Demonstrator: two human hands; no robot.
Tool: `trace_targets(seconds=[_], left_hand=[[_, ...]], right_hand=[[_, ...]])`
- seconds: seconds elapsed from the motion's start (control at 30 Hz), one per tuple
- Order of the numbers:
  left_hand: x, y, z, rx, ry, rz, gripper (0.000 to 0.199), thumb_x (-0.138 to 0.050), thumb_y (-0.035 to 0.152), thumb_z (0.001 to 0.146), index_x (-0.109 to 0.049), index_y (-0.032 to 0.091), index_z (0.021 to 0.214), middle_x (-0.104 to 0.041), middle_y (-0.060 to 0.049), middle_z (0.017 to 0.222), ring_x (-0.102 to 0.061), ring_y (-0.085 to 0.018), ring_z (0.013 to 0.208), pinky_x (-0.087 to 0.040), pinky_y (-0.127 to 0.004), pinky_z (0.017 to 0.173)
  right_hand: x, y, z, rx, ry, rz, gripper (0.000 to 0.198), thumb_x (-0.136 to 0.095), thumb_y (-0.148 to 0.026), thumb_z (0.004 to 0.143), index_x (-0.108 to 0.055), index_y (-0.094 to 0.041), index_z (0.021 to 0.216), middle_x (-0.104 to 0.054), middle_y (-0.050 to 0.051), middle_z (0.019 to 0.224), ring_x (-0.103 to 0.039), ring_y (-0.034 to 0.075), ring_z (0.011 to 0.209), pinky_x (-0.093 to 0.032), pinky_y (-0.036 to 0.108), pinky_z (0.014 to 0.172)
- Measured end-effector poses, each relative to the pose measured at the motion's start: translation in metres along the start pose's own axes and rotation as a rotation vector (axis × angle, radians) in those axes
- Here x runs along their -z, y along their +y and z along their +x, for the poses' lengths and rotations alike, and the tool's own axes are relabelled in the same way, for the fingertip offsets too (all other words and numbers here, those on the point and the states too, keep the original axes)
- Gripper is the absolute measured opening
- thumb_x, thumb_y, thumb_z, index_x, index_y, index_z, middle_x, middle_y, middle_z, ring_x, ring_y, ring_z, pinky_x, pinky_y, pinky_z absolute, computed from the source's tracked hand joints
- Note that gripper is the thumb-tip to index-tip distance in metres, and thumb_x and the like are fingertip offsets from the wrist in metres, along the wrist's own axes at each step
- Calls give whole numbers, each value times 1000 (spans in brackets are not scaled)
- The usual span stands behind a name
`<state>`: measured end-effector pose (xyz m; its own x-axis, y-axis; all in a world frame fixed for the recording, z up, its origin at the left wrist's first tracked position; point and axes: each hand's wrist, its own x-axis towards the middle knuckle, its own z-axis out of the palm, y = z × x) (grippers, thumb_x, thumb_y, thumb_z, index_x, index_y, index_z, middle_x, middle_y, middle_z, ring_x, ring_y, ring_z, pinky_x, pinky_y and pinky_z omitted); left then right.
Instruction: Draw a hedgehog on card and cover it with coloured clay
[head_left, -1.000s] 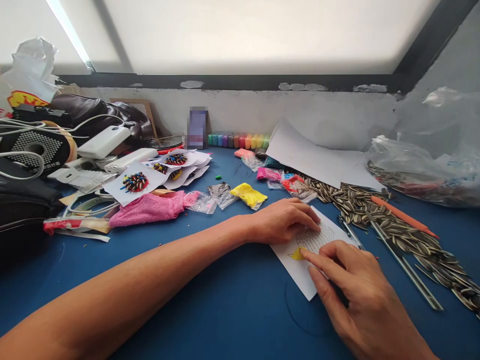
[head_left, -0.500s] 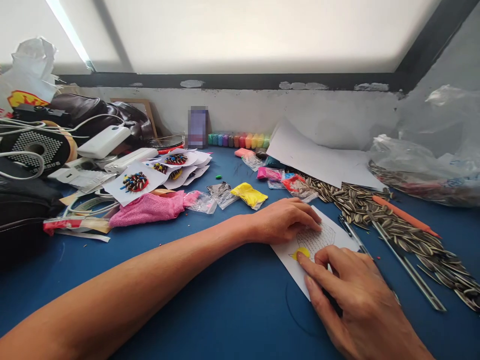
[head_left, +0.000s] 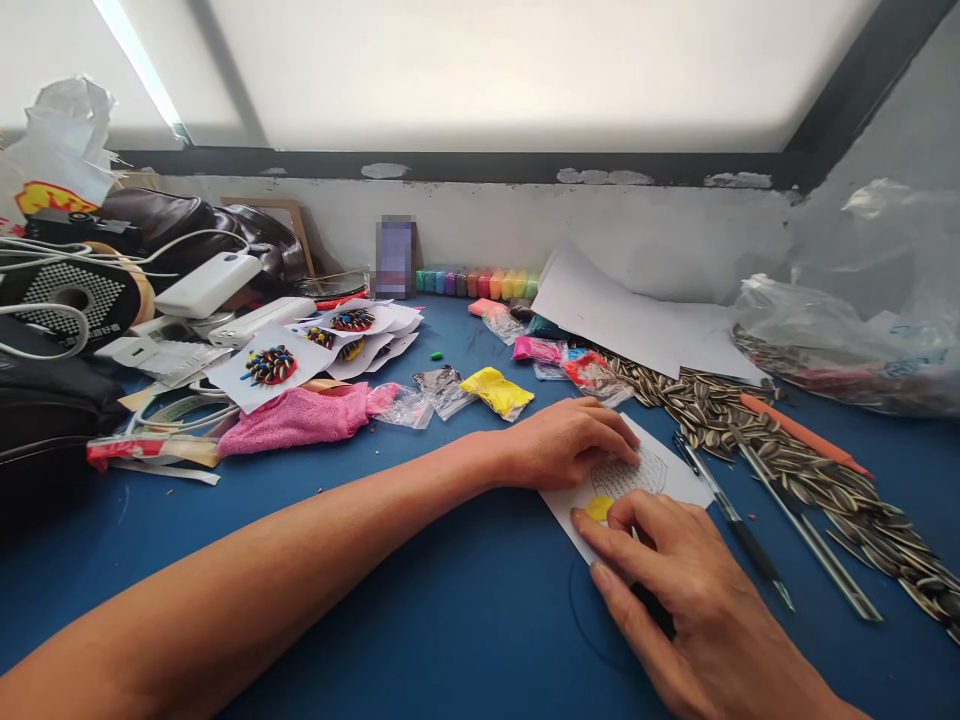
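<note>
A small white sheet of paper (head_left: 684, 468) with a pencil-like scale-pattern drawing (head_left: 639, 477) lies on the blue table. Flattened on its near side is a patch of yellow clay (head_left: 598, 508). My left hand (head_left: 571, 442) rests on the sheet's far left part, fingers stretched out and slightly bent, holding nothing. Low over the near part of the sheet is my right hand (head_left: 679, 580), its index fingertip just beside the yellow patch and the thumb apart from it near the paper's edge. Whether those fingertips touch the paper is hard to make out.
Sunflower seeds (head_left: 795, 465) spread along the right, with a pen (head_left: 739, 525), a clear rod (head_left: 817, 535) and an orange stick (head_left: 802, 432). Clay packets, including a yellow one (head_left: 499, 392), lie behind. Finished seed pictures (head_left: 270, 366), a pink cloth (head_left: 300, 420) and cables crowd the left.
My right hand has slid a little left and toward me, its index finger coming off the yellow clay to beside it. My left hand has hardly moved. More of the pen shows.
</note>
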<state>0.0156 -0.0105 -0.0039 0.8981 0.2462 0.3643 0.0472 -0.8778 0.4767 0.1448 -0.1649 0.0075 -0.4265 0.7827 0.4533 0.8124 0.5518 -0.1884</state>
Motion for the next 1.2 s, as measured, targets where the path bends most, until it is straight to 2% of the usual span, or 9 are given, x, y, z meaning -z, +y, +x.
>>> trace_targets(seconds=[0.1, 0.2, 0.33, 0.4, 0.53, 0.77, 0.9, 1.13, 1.2], left_hand=[[1, 0, 0, 8, -9, 0, 35, -49, -3, 86, -72, 16, 104, -69, -6, 120, -60, -17, 108, -43, -33, 104], [1, 0, 0, 11, -16, -15, 34, -49, -2, 87, -72, 16, 104, -68, -6, 120, -61, -16, 109, -42, -31, 104], [1, 0, 0, 11, -9, -48, 33, -49, -2, 88, -72, 15, 104, -68, -7, 120, -60, -15, 111, -42, -30, 104], [1, -1, 0, 9, -3, -53, 34, -49, -3, 86, -72, 15, 104, -69, -7, 120, -60, -16, 111, -42, -30, 104], [1, -1, 0, -10, 2, -47, 32, -49, -2, 87, -72, 12, 104, -69, -8, 120, -61, -16, 110, -42, -31, 105], [1, -1, -1, -7, 2, -39, 32, -48, -1, 88, -72, 13, 105, -68, -7, 121, -60, -16, 111, -42, -32, 106], [1, -1, -1, 2, 4, -48, 34, -48, -2, 87, -72, 16, 103, -69, -6, 120, -61, -16, 111, -42, -33, 106], [2, 0, -1, 9, -3, -46, 35, -48, -2, 87, -73, 16, 103, -69, -6, 120, -61, -16, 112, -41, -33, 107], [2, 0, -1, 6, 1, -47, 35, -49, -3, 86, -73, 15, 103, -69, -7, 120, -61, -16, 112, -42, -32, 106]], right_hand=[[0, 2, -2, -12, 15, 20, 26, -53, -18, 89, -68, -20, 111, -60, 6, 90, -59, 19, 83, -52, 34, 73], [0, 6, -4, -77, 118, 34, 29, -52, -20, 92, -62, -23, 119, -61, 5, 94, -60, 18, 86, -51, 33, 74], [1, 9, -4, -176, 201, 18, 14, -53, -21, 92, -60, -22, 104, -63, 2, 87, -60, 17, 75, -47, 31, 68], [1, 9, -3, -165, 187, 43, 5, -55, -20, 92, -59, -22, 92, -63, 0, 81, -59, 16, 71, -46, 30, 67], [2, 6, 0, -108, 121, 77, 14, -54, -20, 94, -62, -22, 82, -60, -1, 72, -57, 14, 68, -45, 28, 65], [1, 3, -2, 44, 119, -53, 20, -54, -16, 91, -72, -20, 96, -60, 4, 77, -56, 16, 68, -45, 31, 65], [2, 2, -2, 144, 76, 3, 27, -55, -14, 87, -72, -22, 106, -64, 6, 87, -60, 17, 76, -50, 31, 68], [-2, 5, -4, 17, 114, -46, 22, -56, -18, 88, -72, -19, 104, -63, 8, 86, -60, 19, 76, -52, 34, 68], [-1, 4, -4, 51, 72, -52, 22, -58, -20, 87, -72, -19, 105, -62, 8, 88, -60, 19, 77, -52, 34, 68]])
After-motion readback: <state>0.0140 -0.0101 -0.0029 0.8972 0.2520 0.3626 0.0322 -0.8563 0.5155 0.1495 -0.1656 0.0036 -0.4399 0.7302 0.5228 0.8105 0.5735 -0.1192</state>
